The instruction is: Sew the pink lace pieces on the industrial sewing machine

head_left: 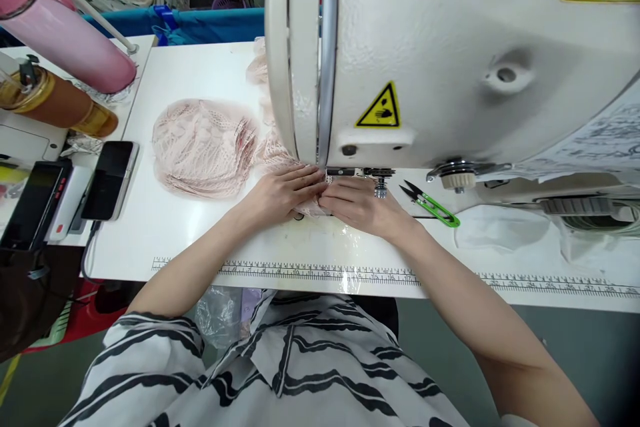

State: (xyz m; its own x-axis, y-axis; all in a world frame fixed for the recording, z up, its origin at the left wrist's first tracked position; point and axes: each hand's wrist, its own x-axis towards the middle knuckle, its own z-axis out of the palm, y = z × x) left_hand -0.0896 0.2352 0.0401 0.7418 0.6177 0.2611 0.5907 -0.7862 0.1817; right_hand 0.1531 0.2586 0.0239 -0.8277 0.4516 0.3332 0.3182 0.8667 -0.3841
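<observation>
Both my hands rest on the white table (pixel 190 240) right under the head of the sewing machine (pixel 450 60). My left hand (pixel 283 192) lies flat with fingers stretched out, pressing a small piece of pink lace (pixel 320 203) toward the needle area. My right hand (pixel 360 205) lies beside it, fingers closed down onto the same lace piece. The fingertips of both hands meet at the presser foot (pixel 350 173). Most of the lace piece is hidden beneath my hands.
A stack of pink lace pieces (pixel 203 145) lies to the left of the machine. Green thread snips (pixel 433 205) lie to the right of my right hand. Two phones (pixel 109 180) and bottles (pixel 65 103) sit at the far left. A ruler strip (pixel 310 271) runs along the front edge.
</observation>
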